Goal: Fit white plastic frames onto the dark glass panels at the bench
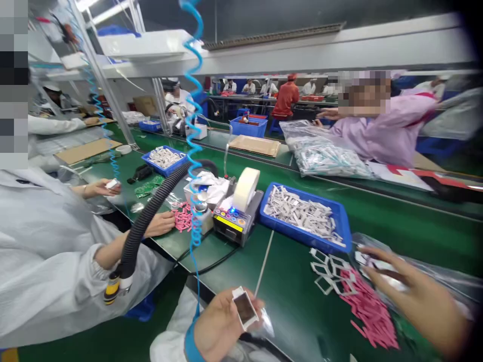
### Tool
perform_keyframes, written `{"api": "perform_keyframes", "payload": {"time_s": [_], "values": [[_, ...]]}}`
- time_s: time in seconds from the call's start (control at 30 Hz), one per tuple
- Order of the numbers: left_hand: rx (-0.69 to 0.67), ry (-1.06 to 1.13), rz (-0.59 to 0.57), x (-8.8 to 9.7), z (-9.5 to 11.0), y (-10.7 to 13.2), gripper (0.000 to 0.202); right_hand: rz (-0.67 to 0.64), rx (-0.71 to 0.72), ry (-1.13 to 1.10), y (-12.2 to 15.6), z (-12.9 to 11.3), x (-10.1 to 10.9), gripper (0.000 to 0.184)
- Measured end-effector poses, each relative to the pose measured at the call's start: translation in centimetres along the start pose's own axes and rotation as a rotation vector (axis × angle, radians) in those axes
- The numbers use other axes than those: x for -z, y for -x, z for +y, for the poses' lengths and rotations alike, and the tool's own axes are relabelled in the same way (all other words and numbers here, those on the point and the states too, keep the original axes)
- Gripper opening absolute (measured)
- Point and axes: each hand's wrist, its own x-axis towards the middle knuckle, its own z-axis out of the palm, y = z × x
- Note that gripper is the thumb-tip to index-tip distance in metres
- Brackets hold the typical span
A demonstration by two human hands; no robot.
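Observation:
My left hand (221, 327) is low in the middle of the view, with a blue cuff at the wrist. It holds a small white rectangular frame (244, 307) with a dark film inside. At the right, my right hand (417, 301) lies spread over a clear plastic bag (426, 276) of white pieces, its fingertips on the bag. Just left of it, several white frames (330, 271) lie loose on the green bench (290, 301), beside a heap of pink strips (372, 314). A blue tray (302, 216) of white frames stands beyond them.
A tape dispenser (236, 218) stands left of the tray. A co-worker's hands (160, 223) work at pink pieces, under a black corrugated hose (145, 221) and a blue coiled air line (195, 201). Across the belt, another worker leans by a bag of packaged parts (324, 153).

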Motion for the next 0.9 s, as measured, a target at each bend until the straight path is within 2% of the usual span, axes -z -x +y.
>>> {"api": "perform_keyframes", "payload": {"time_s": [0.07,0.13,0.17,0.23,0.33,0.47,0.53,0.6,0.77,0.9], "values": [[0.023,-0.031,-0.038,-1.1,0.5,0.1,0.040,-0.057,0.166,-0.059,1.4,-6.8,0.6,0.036],[0.075,-0.067,-0.106,-2.2,1.0,0.3,0.043,-0.173,0.311,-0.164,2.4,-12.3,0.2,0.044],[0.100,-0.083,-0.150,-2.7,1.4,0.4,0.042,-0.229,0.349,-0.222,2.8,-14.4,-0.2,0.049],[0.117,-0.115,-0.217,-3.5,1.9,0.6,0.039,-0.310,0.403,-0.293,3.1,-17.0,-1.1,0.054],[0.097,-0.165,-0.234,-3.9,2.5,1.2,0.035,-0.399,0.463,-0.350,3.1,-18.4,-2.1,0.056],[0.068,-0.204,-0.150,-3.4,2.8,1.9,0.037,-0.444,0.454,-0.517,2.6,-19.1,-2.7,0.053],[0.040,-0.226,-0.121,-3.1,2.9,2.1,0.039,-0.380,0.382,-0.590,2.6,-19.4,-3.3,0.043],[0.014,-0.267,-0.109,-2.9,3.0,2.2,0.041,-0.263,0.339,-0.592,3.0,-19.7,-4.3,0.030],[0.030,-0.293,-0.003,-2.0,2.9,2.6,0.041,0.005,0.357,-0.513,5.1,-20.6,-7.1,0.025],[0.114,-0.302,0.115,0.0,2.7,3.2,0.039,0.004,0.203,-0.615,5.7,-21.2,-8.1,0.012]]}}
